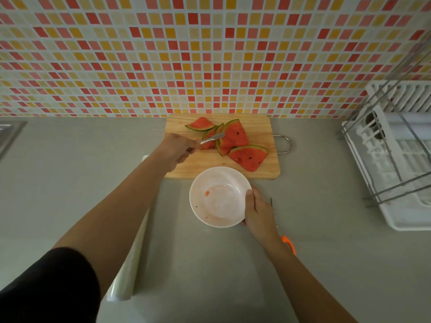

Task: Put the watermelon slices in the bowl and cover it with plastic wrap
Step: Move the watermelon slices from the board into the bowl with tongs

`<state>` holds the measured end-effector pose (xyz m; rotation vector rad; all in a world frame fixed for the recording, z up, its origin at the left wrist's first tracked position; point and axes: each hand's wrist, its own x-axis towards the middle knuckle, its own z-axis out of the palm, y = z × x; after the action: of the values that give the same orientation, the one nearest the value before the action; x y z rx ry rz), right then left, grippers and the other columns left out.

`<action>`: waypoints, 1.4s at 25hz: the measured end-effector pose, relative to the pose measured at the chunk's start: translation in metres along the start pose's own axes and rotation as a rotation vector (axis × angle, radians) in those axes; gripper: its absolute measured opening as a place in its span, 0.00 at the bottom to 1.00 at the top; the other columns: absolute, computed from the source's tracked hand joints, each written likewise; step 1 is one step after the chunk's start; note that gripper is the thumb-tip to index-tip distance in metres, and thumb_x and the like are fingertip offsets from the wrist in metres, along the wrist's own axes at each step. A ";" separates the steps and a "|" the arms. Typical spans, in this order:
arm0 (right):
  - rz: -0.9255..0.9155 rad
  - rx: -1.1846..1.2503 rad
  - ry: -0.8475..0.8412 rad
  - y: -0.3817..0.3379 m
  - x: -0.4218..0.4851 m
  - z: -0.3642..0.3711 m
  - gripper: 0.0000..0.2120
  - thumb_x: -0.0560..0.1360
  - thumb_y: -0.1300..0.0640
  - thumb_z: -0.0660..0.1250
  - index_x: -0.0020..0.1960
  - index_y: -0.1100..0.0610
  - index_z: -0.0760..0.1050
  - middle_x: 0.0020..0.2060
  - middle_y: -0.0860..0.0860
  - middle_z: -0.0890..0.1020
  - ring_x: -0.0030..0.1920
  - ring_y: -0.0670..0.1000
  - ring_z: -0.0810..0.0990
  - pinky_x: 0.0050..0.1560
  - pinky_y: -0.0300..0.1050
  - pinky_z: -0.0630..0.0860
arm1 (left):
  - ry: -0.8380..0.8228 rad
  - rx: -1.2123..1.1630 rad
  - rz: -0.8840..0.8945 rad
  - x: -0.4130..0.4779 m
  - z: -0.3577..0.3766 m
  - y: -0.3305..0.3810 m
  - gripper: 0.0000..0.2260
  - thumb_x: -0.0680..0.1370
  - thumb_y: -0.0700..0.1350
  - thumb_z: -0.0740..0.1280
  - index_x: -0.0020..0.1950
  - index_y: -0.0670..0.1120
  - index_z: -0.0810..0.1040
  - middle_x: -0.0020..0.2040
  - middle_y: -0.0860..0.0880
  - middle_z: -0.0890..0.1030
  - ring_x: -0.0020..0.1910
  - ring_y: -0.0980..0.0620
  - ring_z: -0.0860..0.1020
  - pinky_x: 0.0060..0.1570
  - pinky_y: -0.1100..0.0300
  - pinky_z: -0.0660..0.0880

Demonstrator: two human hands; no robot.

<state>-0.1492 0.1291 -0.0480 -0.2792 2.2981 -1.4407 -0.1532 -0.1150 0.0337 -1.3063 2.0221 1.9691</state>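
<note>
While gripping the 3 o'clock rim of white bowl [219, 203] with right hand [258, 212], clenching serrated metal utensil [212, 138] in left hand [177, 149].
Touching utensil to watermelon slices [234, 138] lying on cutting board [179, 123] at bowl's 12 o'clock, with plastic wrap roll [130, 271] at 8 o'clock.

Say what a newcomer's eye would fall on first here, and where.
The red watermelon slices on the cutting board at the back of the counter stand out, below a red-and-orange tiled wall. Nearer, the right hand grips a white bowl, while the left hand holds a serrated metal tool against the slices.
</note>
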 end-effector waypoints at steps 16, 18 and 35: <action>-0.028 -0.035 0.045 0.004 0.005 0.000 0.17 0.81 0.48 0.47 0.51 0.51 0.74 0.38 0.43 0.75 0.41 0.47 0.74 0.40 0.35 0.63 | -0.232 0.770 0.240 -0.078 -0.036 -0.034 0.10 0.76 0.45 0.69 0.35 0.48 0.83 0.29 0.56 0.78 0.31 0.60 0.74 0.31 0.69 0.67; -0.042 -0.015 0.030 0.004 0.004 0.000 0.17 0.81 0.49 0.48 0.52 0.51 0.75 0.41 0.45 0.77 0.45 0.48 0.75 0.39 0.30 0.63 | -0.235 0.997 0.277 -0.082 -0.029 -0.026 0.13 0.76 0.49 0.68 0.39 0.40 0.83 0.32 0.49 0.78 0.32 0.54 0.73 0.34 0.65 0.68; -0.021 0.029 0.043 0.005 0.003 0.000 0.14 0.80 0.48 0.49 0.51 0.43 0.74 0.39 0.37 0.78 0.43 0.32 0.76 0.42 0.20 0.65 | -0.230 0.895 0.375 0.041 0.038 0.034 0.11 0.77 0.49 0.66 0.52 0.45 0.84 0.38 0.51 0.82 0.40 0.54 0.76 0.37 0.63 0.69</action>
<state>-0.1510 0.1301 -0.0536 -0.2677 2.3128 -1.5029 -0.2178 -0.1097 0.0310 -0.5026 2.6302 0.9362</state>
